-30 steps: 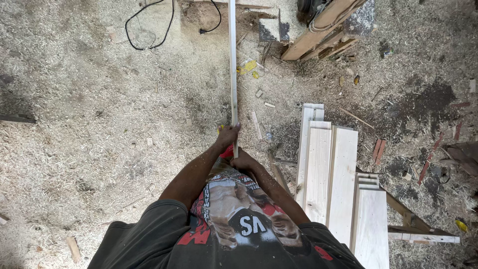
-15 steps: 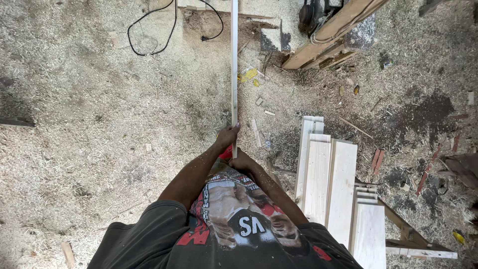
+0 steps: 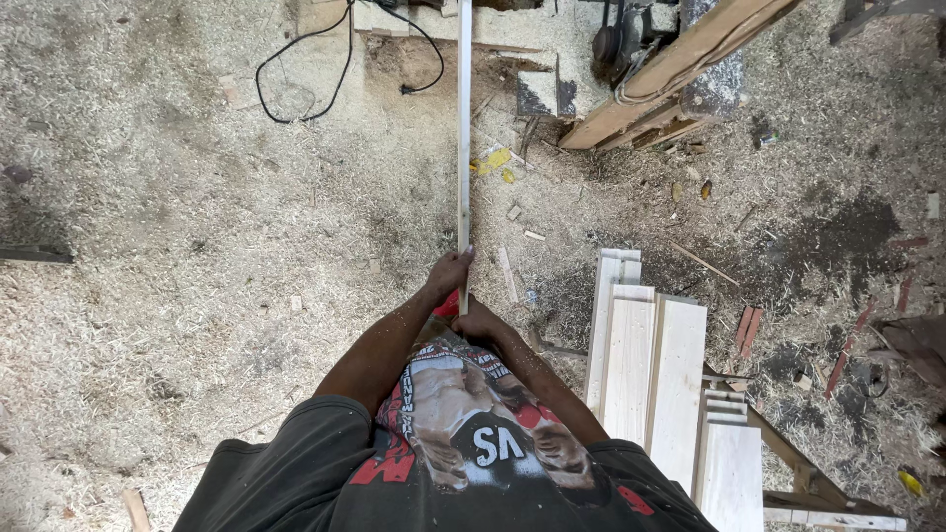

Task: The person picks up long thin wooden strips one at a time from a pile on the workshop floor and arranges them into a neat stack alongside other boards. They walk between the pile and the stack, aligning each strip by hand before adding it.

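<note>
Left hand: my left hand [image 3: 448, 273] is wrapped around the long thin pale wooden strip [image 3: 463, 128], fingers closed on it, thumb side toward the far end.
Right hand: my right hand [image 3: 480, 320] sits just behind the left, close to my body, clenched on the near end of the same strip; the two hands nearly touch.
Strip position: runs straight away from me, from my hands up to the top edge of the view, held above the floor. Can't tell if the far end rests on anything.
Floor: sawdust-covered ground [image 3: 177, 256], pale shavings everywhere, darker bare patch at right.
Right side: stack of pale planed wooden boards [image 3: 650, 365] lying side by side, just right of my right arm, on a rough wooden frame [image 3: 798, 473].
Top right: slanted thick wooden beam [image 3: 680, 69] with a dark machine part [image 3: 616, 39] beside it, well apart from my hands.
Top left: black electric cable [image 3: 296, 69] looped on the sawdust, left of the strip, not touching it.
Scraps: small yellow bits [image 3: 496, 161] just right of the strip on the ground; reddish wood offcuts [image 3: 749, 330] further right.
Clothing: dark grey t-shirt [image 3: 296, 463] with a printed front fills the bottom of the view.
</note>
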